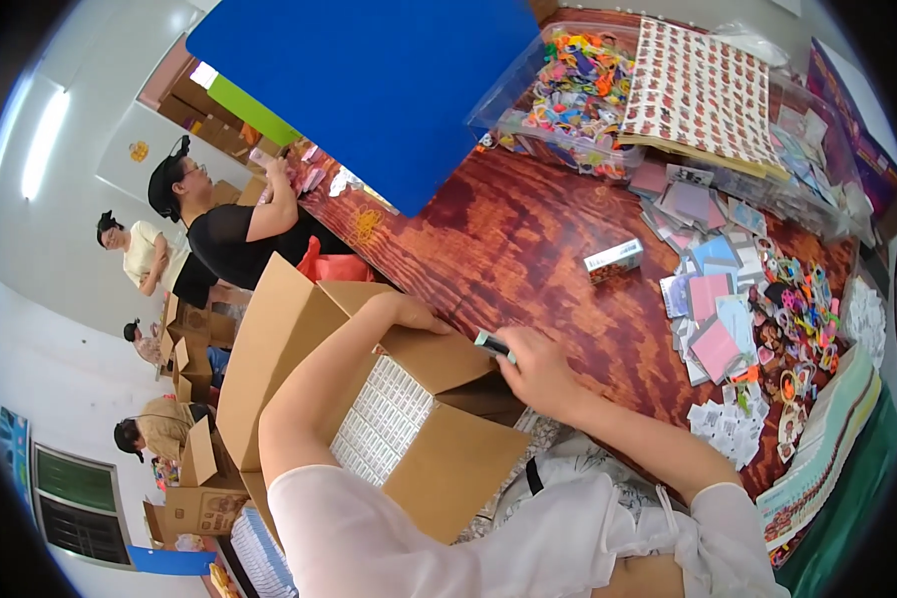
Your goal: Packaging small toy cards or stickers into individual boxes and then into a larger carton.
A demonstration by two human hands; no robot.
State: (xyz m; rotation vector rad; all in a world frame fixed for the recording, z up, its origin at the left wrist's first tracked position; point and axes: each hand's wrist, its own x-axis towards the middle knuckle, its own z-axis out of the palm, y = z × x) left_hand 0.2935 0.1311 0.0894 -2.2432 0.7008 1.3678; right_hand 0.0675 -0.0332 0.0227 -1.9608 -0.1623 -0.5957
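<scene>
A cardboard carton [458,450] stands in front of me with its flaps up, packed with rows of small white printed boxes [381,419]. My left arm reaches across it, and my left hand [419,312] is closed over the edge of the far flap [434,351]; its fingers are partly hidden. Just right of that flap, my right hand [540,371] is closed on a small mint-green and dark stick-shaped tool [493,345], whose exact kind I cannot make out. Beyond my right hand, one small white box [614,261] lies on the red-brown wooden table [538,219].
At right lie piled cards [713,299], colourful small trinkets [797,309] and white paper slips [730,427]. Clear bins [568,149] stand at the back, with a printed sheet [703,95] on top. A blue panel [369,80] juts over the table. Co-workers [244,219] and cartons [204,508] are at left.
</scene>
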